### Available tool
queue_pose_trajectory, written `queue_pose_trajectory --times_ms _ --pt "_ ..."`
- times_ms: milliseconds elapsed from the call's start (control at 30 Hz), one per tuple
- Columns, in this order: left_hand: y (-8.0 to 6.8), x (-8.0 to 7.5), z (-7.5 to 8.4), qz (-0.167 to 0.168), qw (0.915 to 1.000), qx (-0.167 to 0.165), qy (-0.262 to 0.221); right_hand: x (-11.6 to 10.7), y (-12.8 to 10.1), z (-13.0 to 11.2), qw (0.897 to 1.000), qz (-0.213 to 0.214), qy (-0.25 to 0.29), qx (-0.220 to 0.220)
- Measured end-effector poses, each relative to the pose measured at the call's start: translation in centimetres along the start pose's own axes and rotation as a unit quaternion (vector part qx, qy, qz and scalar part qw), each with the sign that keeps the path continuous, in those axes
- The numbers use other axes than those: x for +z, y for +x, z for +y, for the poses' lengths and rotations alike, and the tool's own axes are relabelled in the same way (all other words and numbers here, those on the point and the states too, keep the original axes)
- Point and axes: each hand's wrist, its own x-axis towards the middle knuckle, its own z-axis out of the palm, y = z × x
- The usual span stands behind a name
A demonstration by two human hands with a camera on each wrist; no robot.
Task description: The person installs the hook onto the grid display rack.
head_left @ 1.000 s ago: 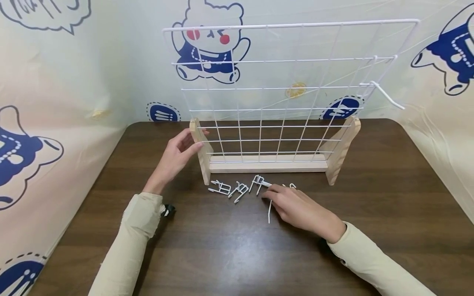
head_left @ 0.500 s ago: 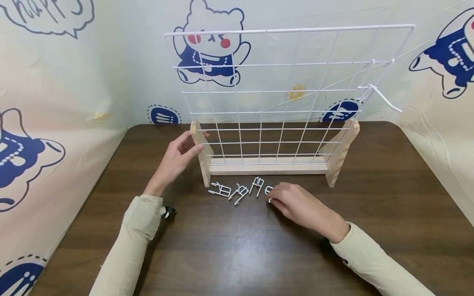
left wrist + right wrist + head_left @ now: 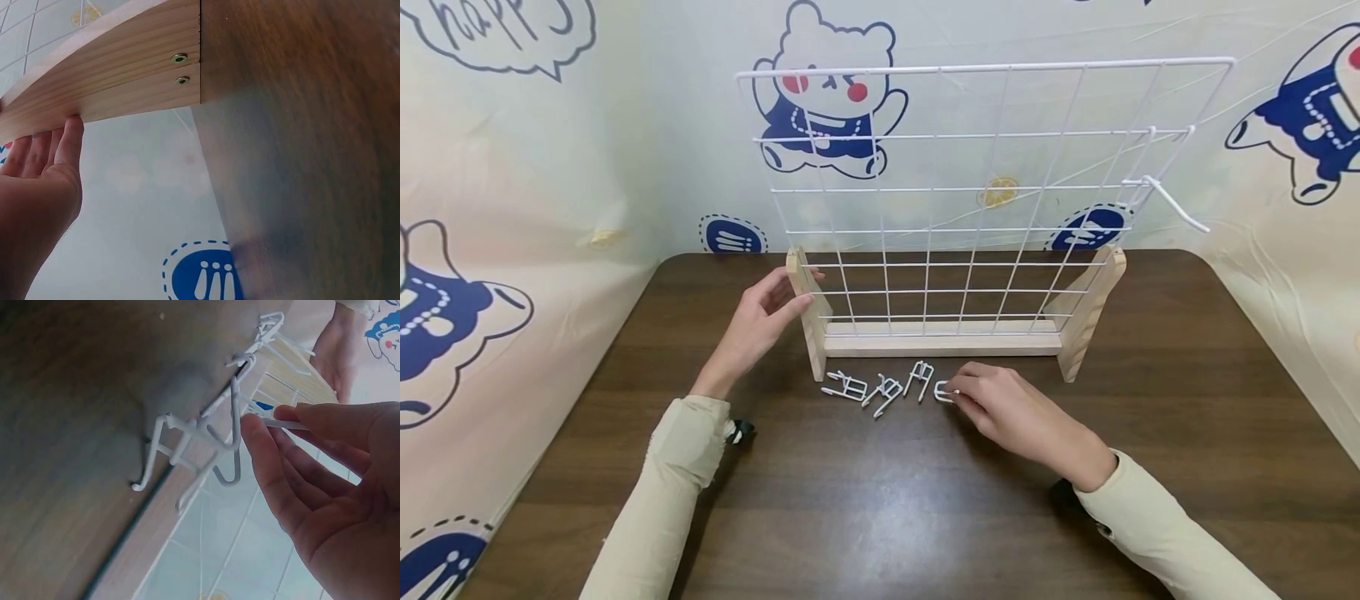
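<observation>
Right hand (image 3: 1007,412) nearest, fingers curled, pinching one white wire hook (image 3: 943,392) against the dark wooden table (image 3: 880,500), just in front of the white wire grid panel on its pale wooden stand (image 3: 943,337). Three more loose white wire hooks (image 3: 880,387) left of it. Left hand (image 3: 756,321), fingers nearly straight, resting flat against the stand's left foot. One white hook (image 3: 1172,200) hung on the grid's upper right.
</observation>
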Motion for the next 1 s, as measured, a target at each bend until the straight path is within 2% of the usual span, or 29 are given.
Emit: queue_pose_trajectory --times_ms 167,300,533,700,1000 --pt "0.0 -0.1 0.1 -0.001 0.9999 -0.005 0.009 -0.7 0.2 -0.2 1.0 -0.001 0.023 -0.007" --pt "-0.1 -0.1 0.5 -0.002 0.9999 -0.01 0.006 -1.2 0.3 -0.1 1.0 0.005 0.021 -0.017" --pt "-0.6 0.4 3.0 -0.008 0.9999 -0.014 -0.004 -1.7 0.3 0.0 1.0 0.006 0.007 -0.018" --pt "-0.6 0.5 3.2 -0.01 0.9998 -0.015 -0.007 -2.1 0.2 0.0 1.0 0.014 0.014 -0.008" --pt "-0.6 0.6 3.2 -0.009 0.9998 -0.018 -0.009 -2.5 0.2 -0.1 0.998 0.017 0.068 0.001"
